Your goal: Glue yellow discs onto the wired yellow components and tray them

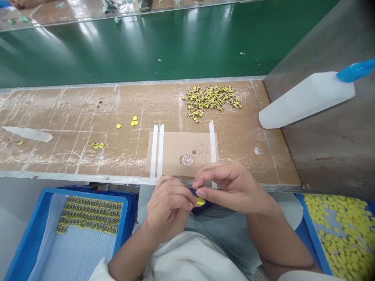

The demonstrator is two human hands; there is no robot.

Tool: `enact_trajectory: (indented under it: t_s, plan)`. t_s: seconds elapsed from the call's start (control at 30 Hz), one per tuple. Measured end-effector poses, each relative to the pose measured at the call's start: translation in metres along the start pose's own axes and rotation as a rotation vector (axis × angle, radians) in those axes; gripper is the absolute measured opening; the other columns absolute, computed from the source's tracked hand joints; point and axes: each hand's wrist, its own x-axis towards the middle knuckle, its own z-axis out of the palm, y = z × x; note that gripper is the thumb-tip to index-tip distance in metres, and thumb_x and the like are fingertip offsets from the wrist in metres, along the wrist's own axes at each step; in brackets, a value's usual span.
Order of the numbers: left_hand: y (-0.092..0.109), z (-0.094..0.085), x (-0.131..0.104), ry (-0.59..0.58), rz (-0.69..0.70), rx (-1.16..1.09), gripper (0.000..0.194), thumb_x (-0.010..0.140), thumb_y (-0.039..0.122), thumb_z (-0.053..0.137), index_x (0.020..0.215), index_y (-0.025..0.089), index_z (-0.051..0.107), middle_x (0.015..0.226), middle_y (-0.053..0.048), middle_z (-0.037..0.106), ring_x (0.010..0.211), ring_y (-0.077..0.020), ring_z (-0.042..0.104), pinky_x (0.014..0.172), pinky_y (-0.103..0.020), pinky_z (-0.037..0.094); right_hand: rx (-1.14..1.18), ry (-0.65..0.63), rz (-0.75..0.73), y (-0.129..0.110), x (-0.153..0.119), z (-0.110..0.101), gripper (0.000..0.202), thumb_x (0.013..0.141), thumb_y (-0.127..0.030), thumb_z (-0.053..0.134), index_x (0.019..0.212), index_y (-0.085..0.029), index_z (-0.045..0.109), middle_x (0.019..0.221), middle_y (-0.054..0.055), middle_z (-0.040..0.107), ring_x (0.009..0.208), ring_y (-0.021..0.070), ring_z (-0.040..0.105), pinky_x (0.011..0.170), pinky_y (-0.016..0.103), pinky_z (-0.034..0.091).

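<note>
My left hand [171,207] and my right hand [225,187] meet just over the front edge of the bench. Between their fingertips is a small yellow disc [200,201], pinched by my left hand. The thumb and forefinger of my right hand close together just above the disc; whatever they hold is too small to make out. Behind the hands, a small clear round dish [186,159] sits on a cardboard sheet [172,148] fixed with white tape strips. Farther back lies a pile of small yellow and dark pieces [211,97].
A white bottle with a blue top [307,99] leans at the right. Loose yellow discs [135,118] lie left of centre. A blue tray [124,218] with rows of pieces is lower left; a blue bin of yellow discs [342,234] is lower right. A green strip runs behind the bench.
</note>
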Motion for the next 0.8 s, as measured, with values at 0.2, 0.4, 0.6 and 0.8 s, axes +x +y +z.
enact_trajectory:
  t_s: [0.2,0.4,0.6,0.8]
  plan:
    - [-0.003,-0.008,-0.005,0.048,-0.022,-0.042,0.019,0.082,0.004,0.067,0.083,0.020,0.057,0.076,0.001,0.076,0.068,-0.0126,0.068,0.076,-0.032,0.051,0.040,-0.001,0.119,0.009,0.007,0.006,0.007,0.085,-0.022,0.074,0.091,-0.018,0.076,0.083,0.005,0.072,0.072,0.0139,0.067,0.065,0.021,0.054]
    - [-0.016,-0.051,-0.016,0.221,-0.051,0.118,0.022,0.075,0.018,0.082,0.082,0.020,0.061,0.079,-0.001,0.077,0.072,-0.0142,0.070,0.072,-0.030,0.054,0.089,0.124,0.126,0.024,0.046,0.035,0.014,0.077,-0.032,0.082,0.084,-0.020,0.076,0.075,0.004,0.071,0.065,0.0141,0.065,0.057,0.022,0.054]
    - [-0.034,-0.110,-0.041,0.507,-0.289,0.187,0.008,0.083,0.014,0.072,0.086,0.019,0.067,0.085,-0.004,0.072,0.084,-0.0160,0.070,0.078,-0.031,0.056,-0.347,0.235,0.007,0.048,0.123,0.085,0.025,0.084,-0.041,0.073,0.093,-0.018,0.076,0.086,0.007,0.075,0.076,0.0189,0.069,0.074,0.032,0.057]
    - [0.013,-0.174,-0.051,0.740,-0.142,0.133,0.023,0.090,0.040,0.062,0.113,0.034,0.065,0.092,-0.001,0.075,0.084,-0.0198,0.071,0.075,-0.039,0.061,-0.712,0.101,-0.237,0.071,0.206,0.143,0.017,0.092,-0.025,0.059,0.092,-0.016,0.074,0.091,0.009,0.072,0.085,0.0213,0.066,0.082,0.035,0.053]
